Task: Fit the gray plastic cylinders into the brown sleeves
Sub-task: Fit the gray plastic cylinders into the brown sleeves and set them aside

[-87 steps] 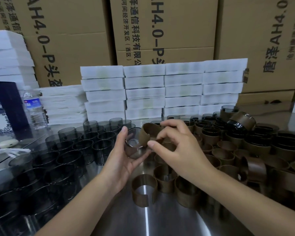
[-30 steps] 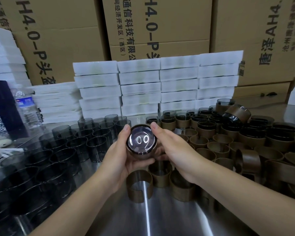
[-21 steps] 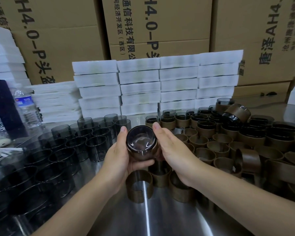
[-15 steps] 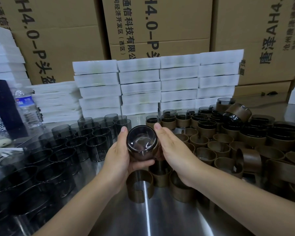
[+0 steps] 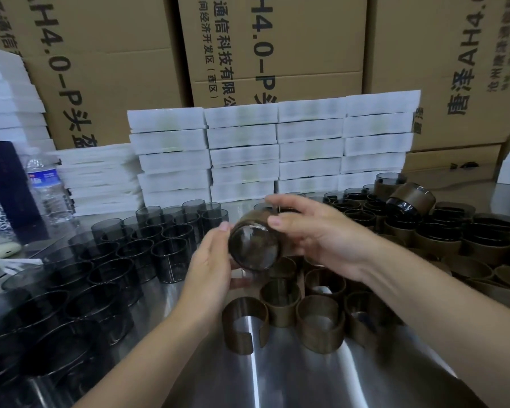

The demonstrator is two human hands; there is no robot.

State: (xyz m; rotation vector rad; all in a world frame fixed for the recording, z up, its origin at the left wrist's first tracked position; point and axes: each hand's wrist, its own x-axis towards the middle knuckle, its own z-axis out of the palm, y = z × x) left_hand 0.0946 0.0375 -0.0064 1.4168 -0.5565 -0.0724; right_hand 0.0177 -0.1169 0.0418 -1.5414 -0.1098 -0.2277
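A gray plastic cylinder point(image 5: 254, 247) wrapped in a brown sleeve hangs above the steel table, its closed base turned toward me. My left hand point(image 5: 211, 267) cups its left side with fingertips at the rim. My right hand point(image 5: 315, 234) grips it from the right, fingers curled over the sleeve's top. Bare gray cylinders point(image 5: 147, 245) stand in rows at the left. Empty brown sleeves point(image 5: 318, 322) stand below my hands. Sleeved cylinders point(image 5: 442, 234) crowd the right.
A split brown sleeve point(image 5: 243, 322) stands nearest me on the steel table point(image 5: 277, 375). White foam boxes point(image 5: 274, 148) are stacked behind, before cardboard cartons point(image 5: 271, 45). A water bottle point(image 5: 46, 189) stands at the far left.
The sleeved cylinder has tilted, with its far end swung to the right. My right hand has shifted over its top; my left hand stays at its left side.
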